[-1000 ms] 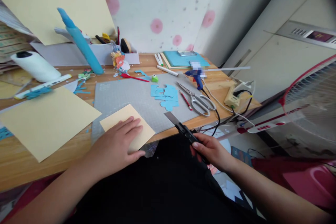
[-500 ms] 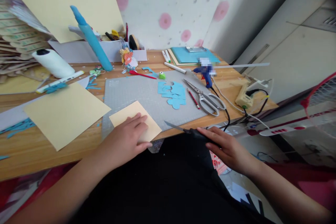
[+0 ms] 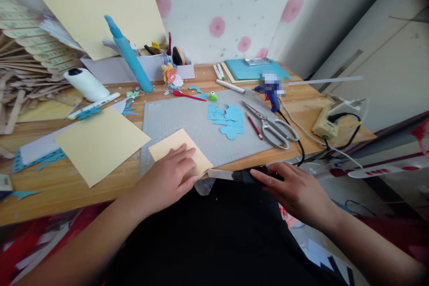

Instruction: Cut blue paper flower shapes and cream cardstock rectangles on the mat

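Observation:
My left hand (image 3: 169,176) lies flat, fingers spread, on a small cream paper piece (image 3: 177,147) at the near edge of the grey cutting mat (image 3: 187,120). My right hand (image 3: 295,190) grips the black handle of a utility knife (image 3: 231,174). The knife lies almost level along the table's front edge, its pale blade pointing left toward the paper's near corner. Blue cut-out paper shapes (image 3: 226,118) rest in the middle of the mat.
Large scissors (image 3: 271,127) and a red pencil (image 3: 254,126) lie on the mat's right side, with a blue glue gun (image 3: 271,91) and a power strip (image 3: 323,127) beyond. A large cream sheet (image 3: 100,143) lies left, a white roll (image 3: 85,84) and blue tube (image 3: 129,60) behind.
My right hand has swung the knife from pointing up and away over the mat down to nearly level, blade now aimed left at the paper. My left hand stays on the paper.

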The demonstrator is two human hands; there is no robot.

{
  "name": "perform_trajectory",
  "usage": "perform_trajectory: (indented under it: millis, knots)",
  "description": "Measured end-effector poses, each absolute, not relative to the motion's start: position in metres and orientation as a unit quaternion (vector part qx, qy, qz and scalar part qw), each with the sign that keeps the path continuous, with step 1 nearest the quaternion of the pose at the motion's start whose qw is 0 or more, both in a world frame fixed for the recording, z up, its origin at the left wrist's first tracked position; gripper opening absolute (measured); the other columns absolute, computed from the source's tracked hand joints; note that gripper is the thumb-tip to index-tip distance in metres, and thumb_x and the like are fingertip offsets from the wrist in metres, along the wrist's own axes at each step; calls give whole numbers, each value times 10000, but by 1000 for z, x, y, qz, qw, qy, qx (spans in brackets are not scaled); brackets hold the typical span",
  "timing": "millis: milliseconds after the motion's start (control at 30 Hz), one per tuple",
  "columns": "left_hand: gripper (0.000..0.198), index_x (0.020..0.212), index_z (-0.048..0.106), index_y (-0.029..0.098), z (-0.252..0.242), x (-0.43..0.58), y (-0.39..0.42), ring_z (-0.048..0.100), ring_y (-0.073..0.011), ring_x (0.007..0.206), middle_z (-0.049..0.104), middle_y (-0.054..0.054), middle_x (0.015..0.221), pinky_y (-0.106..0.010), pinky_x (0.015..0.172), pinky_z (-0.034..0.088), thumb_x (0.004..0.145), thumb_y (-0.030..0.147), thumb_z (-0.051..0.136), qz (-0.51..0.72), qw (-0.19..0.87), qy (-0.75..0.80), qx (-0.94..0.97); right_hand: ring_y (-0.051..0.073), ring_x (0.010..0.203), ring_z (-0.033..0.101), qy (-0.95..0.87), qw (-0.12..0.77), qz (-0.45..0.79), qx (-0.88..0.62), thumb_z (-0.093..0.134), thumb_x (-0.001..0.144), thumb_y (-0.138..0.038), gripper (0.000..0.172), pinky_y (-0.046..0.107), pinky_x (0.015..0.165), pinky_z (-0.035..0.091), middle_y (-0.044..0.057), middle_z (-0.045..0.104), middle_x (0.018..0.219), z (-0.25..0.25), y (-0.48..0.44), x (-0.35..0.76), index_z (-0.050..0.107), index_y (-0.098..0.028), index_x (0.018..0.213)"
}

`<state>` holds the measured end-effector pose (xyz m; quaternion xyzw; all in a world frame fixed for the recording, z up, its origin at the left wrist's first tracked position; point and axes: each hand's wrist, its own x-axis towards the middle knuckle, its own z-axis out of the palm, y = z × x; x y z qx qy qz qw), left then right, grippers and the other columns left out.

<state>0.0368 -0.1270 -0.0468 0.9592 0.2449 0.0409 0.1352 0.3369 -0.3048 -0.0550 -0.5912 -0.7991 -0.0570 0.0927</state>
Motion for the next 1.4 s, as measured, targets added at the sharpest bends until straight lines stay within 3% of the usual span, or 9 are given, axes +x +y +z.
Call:
perform_trajectory:
  millis: [333,433,567,667,900,1200,1400]
  knots:
    - [218,1008,647,169,-48,38,-132,397,-356,1379,544,-146,1412,-566,1093,385,879,330,577,55,119,257,957,237,832,598,-775,-4,-34,-631,476,908,-117,555,351,720,460,109,628,1062,-41,-288,309,453,-283,1438]
    - [356,1140,618,132,-51,37,-134,417,-365,1363,548,-172,1399,-567,1100,381,841,324,632,69,89,247,962,228,772,622,-763,-46,-24,-644,499,865,-81,655,312,637,430,79,638,1001,-37,-286,298,399,-322,1466]
    - [402,1196,601,109,-55,35,-135,417,-373,1360,544,-184,1399,-575,1100,380,832,276,627,82,57,223,970,184,560,606,-751,-119,6,-650,516,825,-60,797,262,474,275,13,618,774,-32,-288,281,269,-360,1520]
    - [393,1195,603,111,-57,34,-136,419,-380,1356,541,-182,1404,-588,1091,385,840,279,615,89,45,217,971,193,506,599,-756,-148,2,-637,510,822,-82,798,268,438,201,14,603,694,-28,-290,270,240,-306,1539]
    - [385,1199,601,122,-60,32,-134,419,-382,1357,530,-184,1416,-589,1082,392,862,308,605,92,32,203,974,187,441,582,-762,-191,-17,-619,485,768,-16,812,273,406,237,53,638,696,-18,-284,255,290,-209,1532]
    - [462,1207,596,138,-62,33,-135,405,-397,1362,516,-197,1425,-596,1097,353,803,345,676,96,65,218,969,162,464,615,-746,-210,-22,-632,518,759,0,794,248,399,227,76,674,694,-6,-282,239,347,-202,1508]
    - [496,1214,587,86,-61,30,-140,370,-402,1380,499,-209,1435,-594,1113,339,720,141,598,81,41,206,974,165,447,614,-752,-207,-34,-625,533,782,-45,784,294,399,104,58,656,676,-12,-290,243,318,-209,1518]
